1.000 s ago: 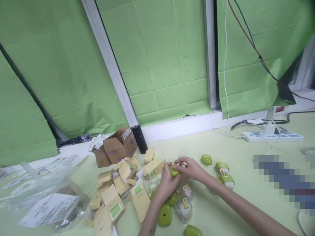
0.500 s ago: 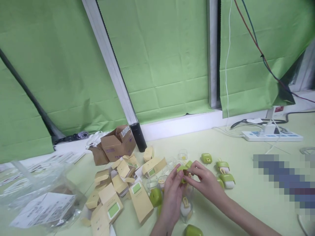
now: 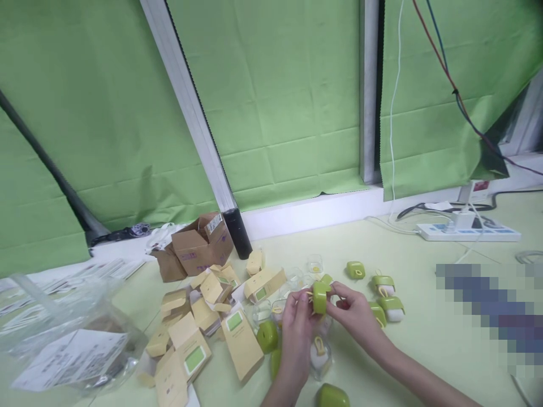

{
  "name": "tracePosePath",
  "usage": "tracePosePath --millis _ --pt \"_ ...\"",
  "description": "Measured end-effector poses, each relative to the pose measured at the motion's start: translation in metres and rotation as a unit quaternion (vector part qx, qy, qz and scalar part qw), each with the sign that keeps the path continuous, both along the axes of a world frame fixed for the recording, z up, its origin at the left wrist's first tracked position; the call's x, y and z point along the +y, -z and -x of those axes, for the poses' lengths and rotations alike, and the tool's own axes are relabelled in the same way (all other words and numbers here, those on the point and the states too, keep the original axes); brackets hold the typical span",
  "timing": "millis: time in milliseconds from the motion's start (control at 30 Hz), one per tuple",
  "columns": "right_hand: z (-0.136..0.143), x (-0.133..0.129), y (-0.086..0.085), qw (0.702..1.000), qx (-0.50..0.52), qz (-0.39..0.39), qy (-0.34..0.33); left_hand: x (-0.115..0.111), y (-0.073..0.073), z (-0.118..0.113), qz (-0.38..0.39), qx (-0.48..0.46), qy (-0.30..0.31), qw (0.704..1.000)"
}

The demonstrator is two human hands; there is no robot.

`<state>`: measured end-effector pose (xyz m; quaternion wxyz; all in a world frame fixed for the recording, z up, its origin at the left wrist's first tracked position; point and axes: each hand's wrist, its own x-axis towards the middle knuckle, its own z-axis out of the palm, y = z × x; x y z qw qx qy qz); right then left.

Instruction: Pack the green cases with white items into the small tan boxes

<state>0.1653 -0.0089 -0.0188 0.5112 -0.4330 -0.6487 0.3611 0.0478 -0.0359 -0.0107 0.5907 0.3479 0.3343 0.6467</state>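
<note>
Between my hands is a small glossy green cap [image 3: 319,298], held up above the table. A thin yellow loop [image 3: 310,294] sticks out of its left side, at the fingertips of my left hand [image 3: 298,336], which is closed in a pinch. My right hand [image 3: 355,314] grips the cap from the right, its fingers partly hidden. Below them lies a clear case [image 3: 320,362] with a white piece and a yellow loop. Green caps [image 3: 267,337] and clear cases [image 3: 314,263] surround my hands. Several green-capped white cases [image 3: 392,309] sit to the right.
Opened yellow cartons [image 3: 242,345] pile up to the left. Behind them stand a brown cardboard box [image 3: 201,249] and a black cylinder [image 3: 238,234]. A clear plastic bag [image 3: 127,333] lies far left. A white power strip [image 3: 469,232] with cables is at the back right.
The green cap has turned between my hands, so its smooth outer side now shows and the yellow loop points left. My right fingers have shifted to the cap's right side.
</note>
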Motion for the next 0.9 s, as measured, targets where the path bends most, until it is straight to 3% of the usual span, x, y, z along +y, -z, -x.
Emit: tracePosePath --millis 200,400,533,700,767,900 --pt "-0.004 -0.001 -0.003 0.998 0.026 0.016 -0.050 0.004 0.006 0.006 -0.026 0.088 -0.028 0.995" --pt "-0.013 0.004 -0.006 0.997 -0.011 0.032 -0.077 0.005 -0.003 0.015 -0.057 0.178 -0.004 0.982" --pt "-0.018 0.006 -0.012 0.994 -0.037 0.031 -0.100 0.006 -0.005 0.021 -0.029 0.172 0.055 0.983" --pt "-0.008 0.008 -0.014 0.994 -0.053 0.026 -0.088 0.013 -0.005 0.024 -0.006 0.121 0.066 0.990" --pt "-0.003 0.012 -0.016 0.994 -0.069 0.016 -0.086 0.014 -0.009 0.027 -0.005 0.135 0.055 0.989" --pt "-0.001 0.030 -0.024 0.991 -0.124 -0.009 -0.052 0.013 -0.027 0.039 -0.003 0.147 -0.048 0.988"
